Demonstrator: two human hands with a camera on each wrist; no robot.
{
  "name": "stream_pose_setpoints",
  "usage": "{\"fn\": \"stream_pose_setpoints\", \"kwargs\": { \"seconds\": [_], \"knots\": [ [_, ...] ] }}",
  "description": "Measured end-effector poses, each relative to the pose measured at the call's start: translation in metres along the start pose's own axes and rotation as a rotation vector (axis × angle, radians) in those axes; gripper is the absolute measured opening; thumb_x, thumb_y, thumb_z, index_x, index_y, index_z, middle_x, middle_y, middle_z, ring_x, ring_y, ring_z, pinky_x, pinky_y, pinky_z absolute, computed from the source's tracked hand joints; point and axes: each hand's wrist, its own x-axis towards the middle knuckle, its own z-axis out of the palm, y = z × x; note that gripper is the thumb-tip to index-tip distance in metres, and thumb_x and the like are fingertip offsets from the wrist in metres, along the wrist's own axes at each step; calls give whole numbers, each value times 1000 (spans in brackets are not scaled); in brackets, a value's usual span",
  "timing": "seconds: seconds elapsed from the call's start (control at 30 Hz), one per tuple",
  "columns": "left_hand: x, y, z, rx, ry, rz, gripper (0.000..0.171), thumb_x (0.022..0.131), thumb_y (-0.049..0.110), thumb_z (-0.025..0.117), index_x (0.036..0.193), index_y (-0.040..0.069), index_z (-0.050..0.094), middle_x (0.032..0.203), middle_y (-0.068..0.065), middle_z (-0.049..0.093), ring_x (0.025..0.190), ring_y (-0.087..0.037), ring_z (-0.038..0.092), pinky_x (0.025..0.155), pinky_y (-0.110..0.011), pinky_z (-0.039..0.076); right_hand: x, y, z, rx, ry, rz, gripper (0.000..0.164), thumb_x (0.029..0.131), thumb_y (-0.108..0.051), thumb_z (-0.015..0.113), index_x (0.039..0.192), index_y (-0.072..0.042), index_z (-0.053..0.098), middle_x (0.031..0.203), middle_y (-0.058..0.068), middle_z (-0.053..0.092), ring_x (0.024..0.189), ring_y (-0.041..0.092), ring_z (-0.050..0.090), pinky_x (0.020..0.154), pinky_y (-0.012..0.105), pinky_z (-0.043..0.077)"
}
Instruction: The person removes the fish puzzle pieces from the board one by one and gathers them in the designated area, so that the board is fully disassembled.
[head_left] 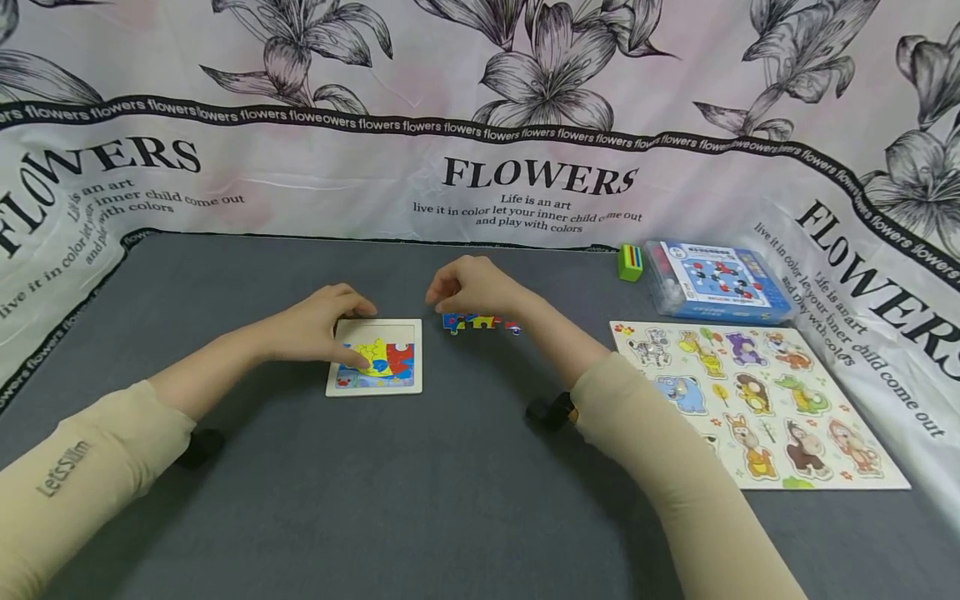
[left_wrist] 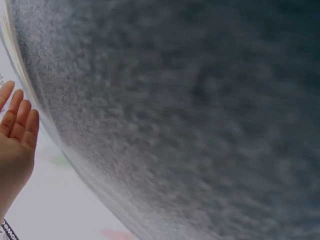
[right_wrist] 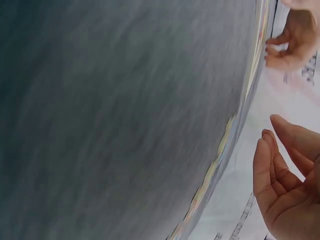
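A small jigsaw puzzle in a white frame [head_left: 415, 358] lies on the table, partly filled with yellow, red and blue pieces. My left hand [head_left: 309, 325] is at the frame's left side, its thumb over the picture and its fingers near the top edge. In the left wrist view, the fingers [left_wrist: 19, 117] look nearly straight. Loose puzzle pieces [head_left: 480, 322] lie to the right of the frame, partly hidden by my right hand [head_left: 477, 286] just above them. The right wrist view shows a gap between thumb and fingers [right_wrist: 265, 165], with nothing between them.
At the right lies a large animal puzzle board [head_left: 772, 400]. Behind it stand a clear plastic box with a blue label [head_left: 720, 279] and a small green block with coloured stripes [head_left: 630, 262]. A flower-printed cloth [head_left: 330, 183] hangs along the table's back edge.
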Motion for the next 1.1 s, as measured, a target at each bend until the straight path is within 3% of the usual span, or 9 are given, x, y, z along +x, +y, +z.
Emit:
{"fn": "stream_pose_setpoints", "kwargs": {
  "seconds": [0.3, 0.53, 0.9, 1.1],
  "knots": [
    [-10, 0, 1, -13, 0, 9, 73, 71, 39, 87, 129, 4, 59, 127, -10, 53, 114, -26, 46, 94, -43, 44, 10, -30, 21, 53, -98, -70, 15, 91, -11, 67, 105, -11, 73, 92, 4, 72, 77, 16, 65, 72, 25, 57],
    [-14, 1, 5, 11, 1, 14, 76, 70, 41, 88, 129, 2, 58, 125, -12, 52, 111, -26, 45, 92, -42, 42, 12, -50, 36, 34, -174, -143, 18, 92, -12, 65, 109, -10, 71, 86, 4, 68, 70, 17, 63, 66, 22, 52],
    [-16, -2, 7, 4, 2, 1, 68, 72, 40, 87, 121, 2, 60, 129, -12, 50, 118, -31, 43, 96, -50, 42, 15, -70, 55, -54, -259, -145, 23, 90, -13, 69, 114, -11, 69, 107, 7, 71, 76, 14, 65, 68, 20, 54],
    [-16, -3, 8, 6, 7, 11, 66, 72, 38, 88, 120, 2, 61, 130, -13, 50, 116, -30, 42, 92, -46, 41, 14, -73, 61, -93, -244, -129, 28, 89, -16, 73, 117, -12, 67, 108, 6, 71, 85, 14, 66, 71, 18, 53]
  ]
}}
